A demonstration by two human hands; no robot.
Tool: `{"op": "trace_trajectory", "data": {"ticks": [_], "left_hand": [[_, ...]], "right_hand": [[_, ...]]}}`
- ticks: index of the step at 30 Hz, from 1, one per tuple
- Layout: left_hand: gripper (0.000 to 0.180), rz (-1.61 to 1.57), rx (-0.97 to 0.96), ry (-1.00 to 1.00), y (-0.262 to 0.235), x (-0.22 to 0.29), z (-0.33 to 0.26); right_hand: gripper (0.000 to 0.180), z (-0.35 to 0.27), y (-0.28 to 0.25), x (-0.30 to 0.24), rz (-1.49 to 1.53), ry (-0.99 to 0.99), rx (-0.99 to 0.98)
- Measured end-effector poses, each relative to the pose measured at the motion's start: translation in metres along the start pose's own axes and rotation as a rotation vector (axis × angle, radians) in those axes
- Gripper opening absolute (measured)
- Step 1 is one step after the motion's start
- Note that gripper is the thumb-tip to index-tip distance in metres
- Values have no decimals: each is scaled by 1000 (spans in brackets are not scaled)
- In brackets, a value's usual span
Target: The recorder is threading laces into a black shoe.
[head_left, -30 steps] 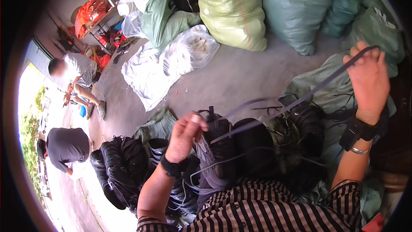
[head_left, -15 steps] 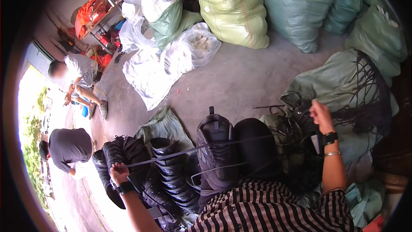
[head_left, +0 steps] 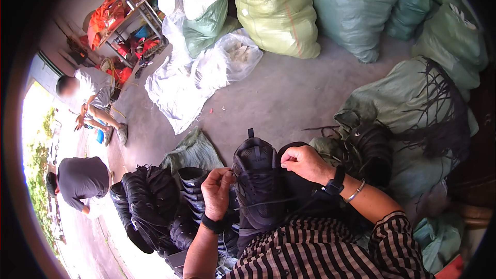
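Note:
A dark grey sneaker (head_left: 260,209) rests on my lap with its toe toward me and its heel loop pointing away. My left hand (head_left: 217,194) is closed in a pinch at the left side of the sneaker's opening, holding a thin dark shoelace (head_left: 261,171) that crosses the tongue. On the other side, my right hand (head_left: 310,164) pinches at the shoelace too, just off the collar and above my dark-clad knee; its fingertips partly hide the strand. A slack stretch of lace loops over the sneaker's front.
Dark shoes (head_left: 147,194) stand stacked at my left, and more dark shoes (head_left: 373,147) lie at my right. Hanks of dark laces (head_left: 439,137) drape over a green sack (head_left: 385,90). Full sacks (head_left: 276,15) line the back. Two people (head_left: 82,181) are at the left.
Both hands have come inward from far apart to the sides of the sneaker's opening. The lace that stretched taut across the sneaker is now drawn in, with part of it slack.

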State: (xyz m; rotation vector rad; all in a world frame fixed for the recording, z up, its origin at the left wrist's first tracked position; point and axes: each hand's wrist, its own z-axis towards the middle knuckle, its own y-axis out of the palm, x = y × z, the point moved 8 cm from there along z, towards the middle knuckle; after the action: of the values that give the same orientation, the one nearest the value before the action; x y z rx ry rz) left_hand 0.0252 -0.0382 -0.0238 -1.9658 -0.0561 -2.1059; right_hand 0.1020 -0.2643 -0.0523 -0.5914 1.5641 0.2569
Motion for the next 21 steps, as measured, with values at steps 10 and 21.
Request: {"op": "trace_trajectory", "data": {"ticks": [10,21], "left_hand": [[14,95,-140,-144,5,-24,-9],[16,17,-127,-186,9,-29,-9]], "right_hand": [[11,2,0,-15,-365,-152,29],[12,4,2,-15,-371,-139,53]]}}
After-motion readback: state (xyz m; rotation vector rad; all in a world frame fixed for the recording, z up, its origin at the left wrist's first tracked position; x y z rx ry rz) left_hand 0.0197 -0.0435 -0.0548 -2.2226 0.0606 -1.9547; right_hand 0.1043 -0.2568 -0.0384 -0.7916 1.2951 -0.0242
